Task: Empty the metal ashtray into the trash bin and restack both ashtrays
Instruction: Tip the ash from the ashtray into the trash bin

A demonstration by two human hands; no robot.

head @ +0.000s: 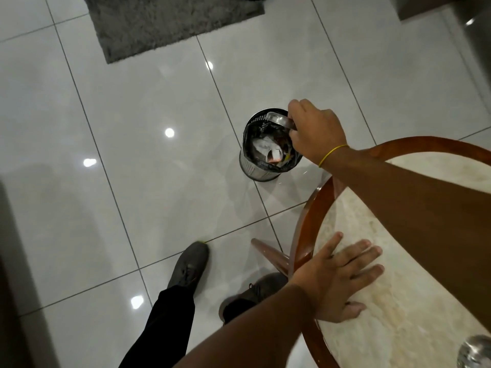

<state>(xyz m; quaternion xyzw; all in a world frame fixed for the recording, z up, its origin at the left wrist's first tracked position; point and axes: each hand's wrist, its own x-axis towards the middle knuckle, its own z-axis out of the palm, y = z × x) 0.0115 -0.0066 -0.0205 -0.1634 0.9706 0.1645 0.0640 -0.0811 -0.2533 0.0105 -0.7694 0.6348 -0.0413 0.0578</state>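
Observation:
My right hand (314,131) grips a shiny metal ashtray (279,119), tipped on its side over the mouth of a small perforated metal trash bin (259,172) on the floor. The bin has a black liner and holds crumpled paper and scraps. My left hand (337,280) lies flat with fingers spread on the round marble tabletop (414,301), near its wooden rim. A second ashtray (475,350), glassy and rounded, sits on the table at the bottom right corner, partly cut off.
The table has a reddish wooden rim (305,224) and a slanted wooden leg (269,257). My two dark shoes (190,264) stand on glossy white floor tiles. A grey rug (170,22) lies at the top. A dark furniture edge runs along the left.

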